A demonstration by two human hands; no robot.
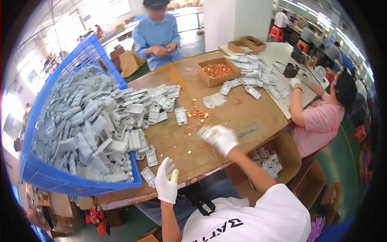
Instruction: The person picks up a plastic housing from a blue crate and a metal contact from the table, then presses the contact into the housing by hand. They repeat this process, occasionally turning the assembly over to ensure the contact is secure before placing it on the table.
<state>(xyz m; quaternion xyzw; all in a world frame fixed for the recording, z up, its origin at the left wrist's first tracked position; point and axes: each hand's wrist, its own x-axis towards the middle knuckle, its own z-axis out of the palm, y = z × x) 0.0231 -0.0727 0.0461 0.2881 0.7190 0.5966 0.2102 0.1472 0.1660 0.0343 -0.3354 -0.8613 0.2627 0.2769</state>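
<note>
My left hand (166, 183), in a white glove, is raised at the table's near edge with its fingers stretched out and nothing in them. A loose white plastic housing (148, 176) lies just beside it. Farther right, over the table, my gloved right hand (224, 140) is blurred by motion. Its fingers are closed on a pale plastic housing (206, 133). Beyond that hand, small copper-coloured metal pieces (198, 114) are scattered in a heap, next to a single housing (180, 116). A teal pen-like tool (248, 131) lies to the right of my right hand.
A blue crate (76, 183) heaped with housings spills onto the table at left. A cardboard box (210, 83) of copper pieces stands at the back. Another carton (292, 155) with housings sits below the right edge. Co-workers sit across and at right.
</note>
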